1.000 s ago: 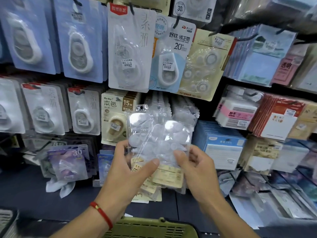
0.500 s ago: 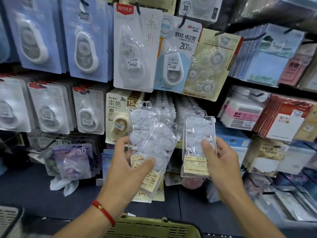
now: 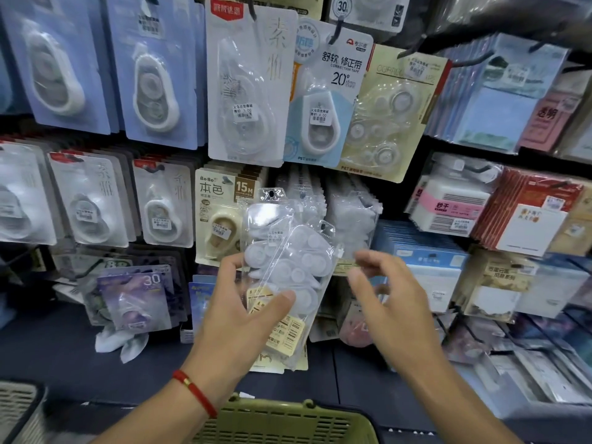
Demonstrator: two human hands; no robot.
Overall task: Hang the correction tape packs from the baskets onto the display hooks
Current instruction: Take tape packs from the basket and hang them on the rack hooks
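**Two or more packs in left hand; right hand empty, between hangs**

Noted: left hand [image 3: 237, 302] gripping a fanned bundle of clear correction tape packs [image 3: 285, 267], thumb pressed across the front, fingers curled behind. Bundle held in front of the display, just right of the "15M" beige pack [image 3: 221, 216] taken as landmark. Right hand [image 3: 384, 293] to the right of the bundle, fingers loosely curled and apart, pinching nothing, close to the bundle's right edge but apparently not touching.

Judged step: mid-stocking, with the right hand free to draw the next pack off the bundle. Row of identical clear packs already hanging [image 3: 352, 213], up and right of the landmark, taken as the likely destination.

Next move calls for: pinching one pack near its top, separating it cleanly from the slippery fan, and lining its punched hole [image 3: 271, 194] up with the hook tip.

Green basket [image 3: 282, 421] below the landmark, at the bottom edge.

Hidden or unclear:
- Exact count of packs in the bundle not readable; clear film overlaps.
- Destination hook itself not visible behind hung stock.
- Right fingertips motion-blurred; contact with the bundle cannot be settled.
- Basket contents cut off by frame edge.
- Second basket [image 3: 19, 408], far left of the green one, only partly seen.
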